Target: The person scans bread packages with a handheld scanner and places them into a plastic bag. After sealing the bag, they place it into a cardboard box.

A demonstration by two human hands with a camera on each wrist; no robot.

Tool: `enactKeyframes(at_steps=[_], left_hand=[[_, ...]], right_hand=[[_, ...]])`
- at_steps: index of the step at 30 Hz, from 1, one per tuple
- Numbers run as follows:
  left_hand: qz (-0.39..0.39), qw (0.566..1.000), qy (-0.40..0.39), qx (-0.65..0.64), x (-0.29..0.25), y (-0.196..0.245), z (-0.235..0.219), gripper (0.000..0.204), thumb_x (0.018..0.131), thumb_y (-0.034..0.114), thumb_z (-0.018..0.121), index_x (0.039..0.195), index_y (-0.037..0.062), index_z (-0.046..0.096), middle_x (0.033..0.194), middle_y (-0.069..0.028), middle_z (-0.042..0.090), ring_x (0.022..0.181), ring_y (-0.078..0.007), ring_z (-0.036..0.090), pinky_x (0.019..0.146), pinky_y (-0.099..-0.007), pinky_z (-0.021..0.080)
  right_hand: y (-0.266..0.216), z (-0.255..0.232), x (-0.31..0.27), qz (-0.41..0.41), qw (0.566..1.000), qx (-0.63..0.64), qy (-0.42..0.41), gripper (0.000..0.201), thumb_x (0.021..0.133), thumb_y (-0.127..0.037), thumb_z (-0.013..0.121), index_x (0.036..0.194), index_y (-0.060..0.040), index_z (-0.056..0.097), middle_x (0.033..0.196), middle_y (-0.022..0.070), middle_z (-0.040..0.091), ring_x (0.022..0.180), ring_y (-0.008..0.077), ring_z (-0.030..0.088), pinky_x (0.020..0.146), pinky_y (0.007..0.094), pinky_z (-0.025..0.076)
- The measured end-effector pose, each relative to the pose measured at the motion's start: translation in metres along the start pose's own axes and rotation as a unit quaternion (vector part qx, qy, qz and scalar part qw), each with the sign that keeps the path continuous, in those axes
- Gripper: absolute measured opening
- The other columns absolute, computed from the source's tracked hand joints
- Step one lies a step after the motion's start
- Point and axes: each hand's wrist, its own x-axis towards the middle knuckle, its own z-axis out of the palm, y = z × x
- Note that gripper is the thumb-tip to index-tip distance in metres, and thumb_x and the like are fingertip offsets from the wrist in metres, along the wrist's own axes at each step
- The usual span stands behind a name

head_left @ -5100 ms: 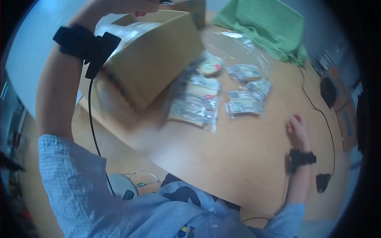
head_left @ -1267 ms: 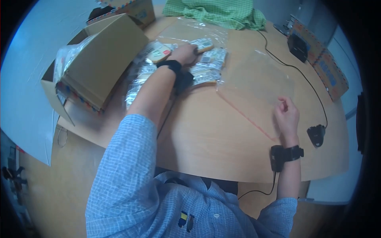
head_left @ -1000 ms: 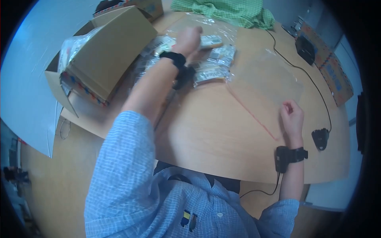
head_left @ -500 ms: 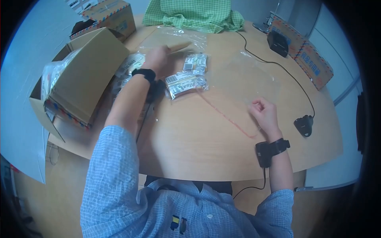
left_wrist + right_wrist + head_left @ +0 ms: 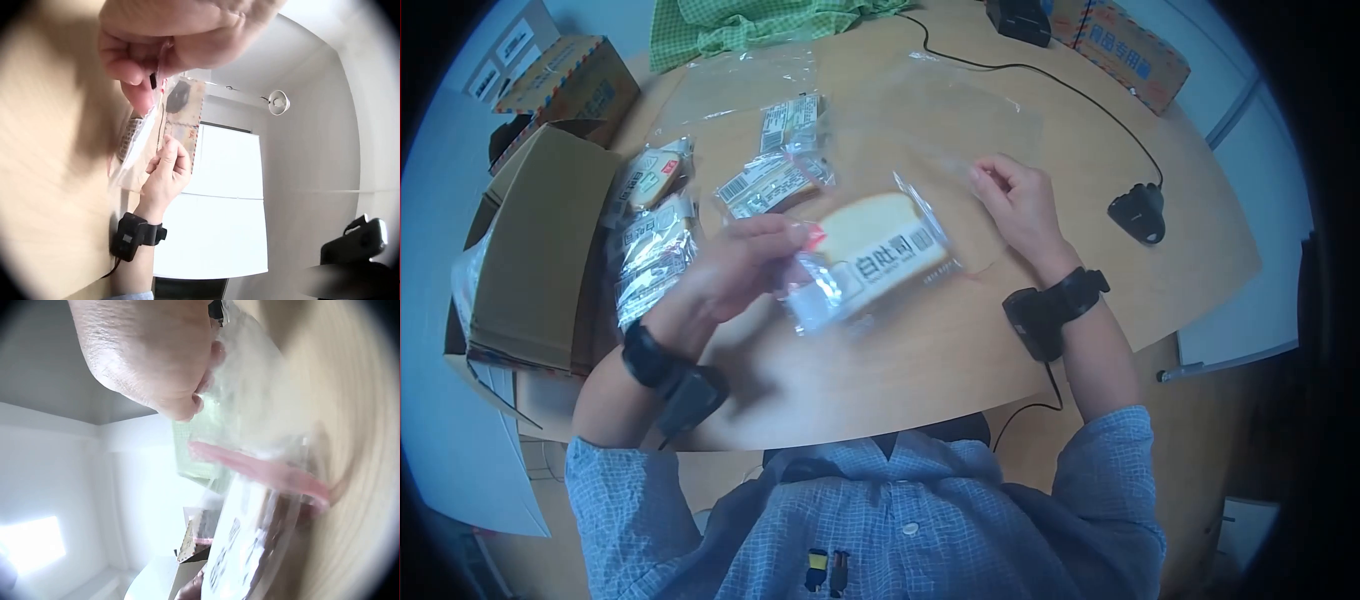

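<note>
My left hand [image 5: 745, 262] pinches the left end of a clear packet holding a slice of bread [image 5: 875, 240], printed with black characters. The packet is held up over the middle of the table, its label facing up. In the left wrist view, thumb and fingers [image 5: 134, 72] grip the wrapper's edge. My right hand [image 5: 1015, 205], fingers curled, holds a large clear plastic bag [image 5: 980, 115] that spreads over the table. The right wrist view shows the bag [image 5: 256, 381] hanging from those fingers, with its pink closing strip [image 5: 262, 469] beside the bread packet [image 5: 234, 550].
Several wrapped bread packets [image 5: 655, 245] lie beside a tilted cardboard box [image 5: 545, 255] at left. More packets [image 5: 775, 180] lie behind my left hand. Another clear bag [image 5: 740, 85] is near the green checked cloth [image 5: 730, 30]. A black cable [image 5: 1040, 75] crosses the back right.
My left hand has brought a bread packet from the back of the table forward to the middle, near the bag. The right hand keeps hold of the bag. The head view has shifted.
</note>
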Motion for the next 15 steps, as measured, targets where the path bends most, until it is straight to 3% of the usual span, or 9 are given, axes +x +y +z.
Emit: enactKeyframes(at_steps=[3,6,9,12,14,15], left_hand=[[-0.023,1.0,-0.01,-0.016,0.035,-0.007,0.018,0.016,0.091,0.014,0.046,0.091,0.0024,0.057,0.074,-0.0064,0.061,0.059,-0.0123,0.057,0.047,-0.0225,0.043],[-0.037,0.998,-0.039,0.015,0.066,0.002,0.041,0.016,0.092,0.016,0.046,0.099,0.0046,0.054,0.082,-0.004,0.059,0.071,-0.0115,0.057,0.054,-0.0205,0.043],[-0.043,0.998,0.031,-0.043,0.091,0.008,0.083,0.013,0.091,0.015,0.047,0.098,0.0057,0.053,0.09,-0.0061,0.058,0.081,-0.0153,0.057,0.062,-0.0238,0.047],[-0.032,0.99,-0.017,-0.133,0.127,-0.004,0.103,0.015,0.09,0.012,0.048,0.104,0.0068,0.051,0.098,-0.0085,0.056,0.09,-0.0185,0.056,0.073,-0.0291,0.049],[0.061,0.985,-0.035,-0.161,0.146,-0.013,0.109,0.019,0.088,0.007,0.05,0.107,0.0066,0.049,0.101,-0.0108,0.056,0.09,-0.0209,0.058,0.076,-0.033,0.05],[0.061,0.984,-0.025,-0.164,0.154,-0.014,0.107,0.019,0.088,0.007,0.05,0.107,0.0066,0.049,0.101,-0.0108,0.056,0.09,-0.0209,0.058,0.076,-0.033,0.05]], right_hand=[[-0.003,-0.001,-0.001,-0.044,0.999,0.01,-0.001,0.014,0.08,-0.015,0.061,0.083,-0.0024,0.063,0.067,0.0119,0.061,0.056,0.0226,0.058,0.052,0.0294,0.044],[-0.01,0.0,-0.002,-0.096,0.995,0.012,-0.022,0.012,0.079,-0.014,0.062,0.082,-0.0031,0.064,0.07,0.0118,0.062,0.06,0.0251,0.06,0.055,0.0307,0.046],[-0.015,0.001,-0.004,-0.122,0.991,-0.001,-0.061,0.01,0.078,-0.013,0.062,0.081,-0.0039,0.065,0.072,0.0118,0.062,0.063,0.0265,0.061,0.057,0.0321,0.047],[-0.013,0.001,-0.004,-0.135,0.988,-0.01,-0.071,0.009,0.077,-0.012,0.062,0.08,-0.0043,0.065,0.073,0.0122,0.063,0.065,0.0273,0.061,0.058,0.033,0.048],[-0.01,0.003,-0.004,-0.139,0.988,-0.013,-0.062,0.009,0.077,-0.012,0.062,0.08,-0.0039,0.065,0.074,0.0122,0.063,0.067,0.0283,0.061,0.059,0.0335,0.048],[-0.01,0.003,-0.004,-0.143,0.987,-0.006,-0.068,0.009,0.077,-0.012,0.062,0.08,-0.0039,0.065,0.074,0.0122,0.063,0.067,0.0283,0.061,0.059,0.0335,0.048]])
